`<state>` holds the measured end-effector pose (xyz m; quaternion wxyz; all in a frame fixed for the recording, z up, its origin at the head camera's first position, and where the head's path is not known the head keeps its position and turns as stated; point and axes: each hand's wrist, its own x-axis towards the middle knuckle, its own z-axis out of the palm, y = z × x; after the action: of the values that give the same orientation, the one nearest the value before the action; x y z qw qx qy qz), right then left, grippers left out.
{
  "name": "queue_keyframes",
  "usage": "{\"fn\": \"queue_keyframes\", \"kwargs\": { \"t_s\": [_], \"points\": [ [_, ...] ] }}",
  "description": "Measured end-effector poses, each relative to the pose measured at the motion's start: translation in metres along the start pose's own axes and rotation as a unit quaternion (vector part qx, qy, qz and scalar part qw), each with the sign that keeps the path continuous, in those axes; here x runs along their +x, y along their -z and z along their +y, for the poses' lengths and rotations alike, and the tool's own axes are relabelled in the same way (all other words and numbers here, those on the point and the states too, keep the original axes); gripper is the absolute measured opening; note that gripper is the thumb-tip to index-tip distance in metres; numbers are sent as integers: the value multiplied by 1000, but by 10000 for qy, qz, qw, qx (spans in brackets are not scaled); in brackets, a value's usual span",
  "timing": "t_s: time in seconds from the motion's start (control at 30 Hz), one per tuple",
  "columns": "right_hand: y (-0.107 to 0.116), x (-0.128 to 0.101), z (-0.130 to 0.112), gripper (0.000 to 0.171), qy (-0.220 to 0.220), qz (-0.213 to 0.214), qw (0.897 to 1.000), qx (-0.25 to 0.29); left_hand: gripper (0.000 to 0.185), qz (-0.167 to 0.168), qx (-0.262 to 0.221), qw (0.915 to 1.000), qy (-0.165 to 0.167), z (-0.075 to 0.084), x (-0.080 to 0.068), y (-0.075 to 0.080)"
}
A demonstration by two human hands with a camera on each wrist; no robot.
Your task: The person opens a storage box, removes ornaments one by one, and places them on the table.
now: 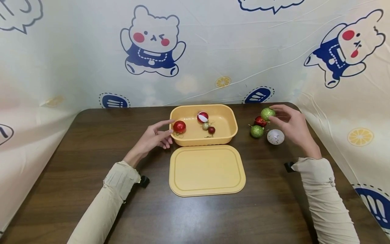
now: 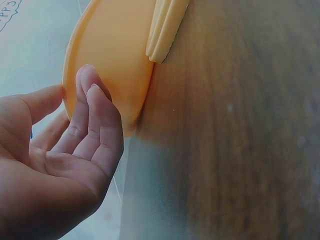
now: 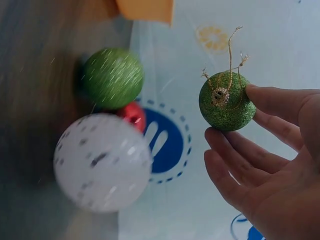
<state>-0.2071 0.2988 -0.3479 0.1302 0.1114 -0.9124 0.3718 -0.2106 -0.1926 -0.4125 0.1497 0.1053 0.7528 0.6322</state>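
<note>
My right hand (image 1: 290, 123) pinches a green glitter bauble (image 3: 227, 102) between thumb and fingers, its gold string loop showing in the right wrist view. Below it on the table are a red bauble (image 1: 260, 121), a second green bauble (image 1: 257, 131) and a white speckled bauble (image 1: 275, 137). At the left end of a yellow plastic box (image 1: 226, 137), my left hand (image 1: 152, 137) touches the rim with spread, relaxed fingers. Inside the box lie a shiny red bauble (image 1: 179, 126), a red-and-white bauble (image 1: 202, 117), a small gold bauble (image 1: 206, 126) and a small dark red one (image 1: 211, 130).
A yellow lid (image 1: 207, 171) lies flat in front of the box on the dark wooden table (image 1: 100, 152). Behind and beside the table hangs a pale curtain (image 1: 207, 54) printed with cartoon bears.
</note>
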Motion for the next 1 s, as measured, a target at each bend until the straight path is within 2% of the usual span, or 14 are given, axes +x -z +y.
{"fn": "queue_keyframes", "kwargs": {
  "t_s": [0.2, 0.43, 0.63, 1.0],
  "points": [
    [4, 0, 16, 36, -242, -39, 9997, 13, 54, 4, 3, 10000, 6, 0, 1, 1],
    [5, -1, 30, 35, -319, 18, 9995, -51, 54, 17, 4, 10000, 30, 0, 0, 1],
    [5, -1, 40, 37, -397, -133, 9991, -105, 53, 6, 8, 10000, 43, 0, 0, 0],
    [-4, -2, 54, 40, -492, -220, 9963, -663, 53, -17, -11, 10000, 5, -1, 0, 1]
  ]
}}
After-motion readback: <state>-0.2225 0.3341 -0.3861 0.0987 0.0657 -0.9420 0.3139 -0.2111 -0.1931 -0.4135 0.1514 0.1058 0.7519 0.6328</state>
